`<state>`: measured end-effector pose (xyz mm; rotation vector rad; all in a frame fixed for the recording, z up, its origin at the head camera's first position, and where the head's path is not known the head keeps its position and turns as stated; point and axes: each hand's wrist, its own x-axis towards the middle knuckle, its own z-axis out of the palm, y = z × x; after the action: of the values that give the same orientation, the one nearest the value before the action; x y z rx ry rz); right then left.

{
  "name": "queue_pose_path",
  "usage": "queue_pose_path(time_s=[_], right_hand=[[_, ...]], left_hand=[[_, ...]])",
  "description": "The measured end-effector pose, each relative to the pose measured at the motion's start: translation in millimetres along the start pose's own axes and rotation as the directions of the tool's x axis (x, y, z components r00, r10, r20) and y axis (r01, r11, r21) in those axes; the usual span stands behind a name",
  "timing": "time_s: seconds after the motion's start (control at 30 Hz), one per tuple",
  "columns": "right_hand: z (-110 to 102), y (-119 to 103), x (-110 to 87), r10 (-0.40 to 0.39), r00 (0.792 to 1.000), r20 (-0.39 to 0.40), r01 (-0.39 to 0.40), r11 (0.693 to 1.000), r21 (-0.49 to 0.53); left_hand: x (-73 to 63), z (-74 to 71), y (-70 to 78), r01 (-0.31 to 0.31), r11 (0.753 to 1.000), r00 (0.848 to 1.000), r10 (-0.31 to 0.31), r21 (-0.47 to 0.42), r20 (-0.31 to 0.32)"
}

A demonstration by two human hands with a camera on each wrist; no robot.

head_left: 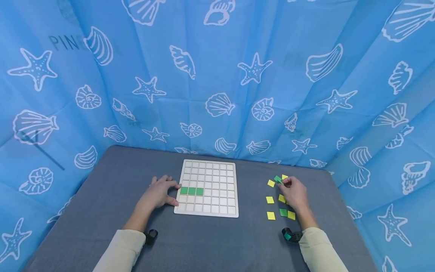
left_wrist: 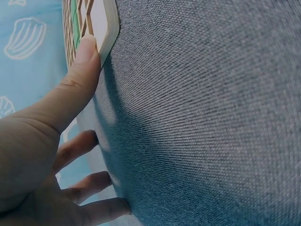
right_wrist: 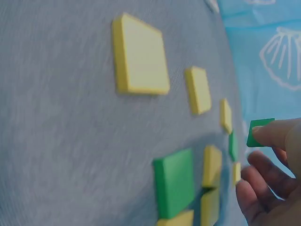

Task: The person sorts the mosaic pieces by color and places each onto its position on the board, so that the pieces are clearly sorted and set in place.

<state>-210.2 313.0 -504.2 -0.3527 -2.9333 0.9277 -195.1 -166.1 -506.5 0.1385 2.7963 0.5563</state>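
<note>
My right hand (head_left: 295, 193) pinches a small square green tile (right_wrist: 252, 137) between thumb and finger, lifted above the table; its other fingers are loosely bent. Below and around it lie several yellow tiles (head_left: 270, 200) and two more green tiles (head_left: 283, 212), some partly covered by the hand. My left hand (head_left: 158, 192) is spread at the left side of a white gridded board (head_left: 206, 215). Its thumb (left_wrist: 85, 52) lies on the board's near left corner, and a fingertip touches the left edge farther up. Three green tiles (head_left: 192, 190) sit side by side in one row of the board.
A grey cloth-covered table (head_left: 217, 241) carries everything. Blue curtains (head_left: 231, 75) with white shell and starfish prints stand behind it and along both sides. Black wrist-worn devices (head_left: 151, 236) show at both sleeves.
</note>
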Motion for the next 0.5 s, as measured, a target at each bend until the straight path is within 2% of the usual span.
queue_pose_path(time_s=[0.1,0.5], right_hand=[[0.9,-11.1,-3.8,-0.008,1.0,0.007,0.008,1.0,0.025],[21.4,-44.8,-15.0,-0.133,0.991,0.021,0.128,0.981,0.144]], left_hand=[[-0.4,0.3,0.3,0.0,1.0,1.0,0.0,0.004,-0.003],[-1.9,-0.7,1.3,-0.013,1.0,1.0,0.013,0.021,-0.017]])
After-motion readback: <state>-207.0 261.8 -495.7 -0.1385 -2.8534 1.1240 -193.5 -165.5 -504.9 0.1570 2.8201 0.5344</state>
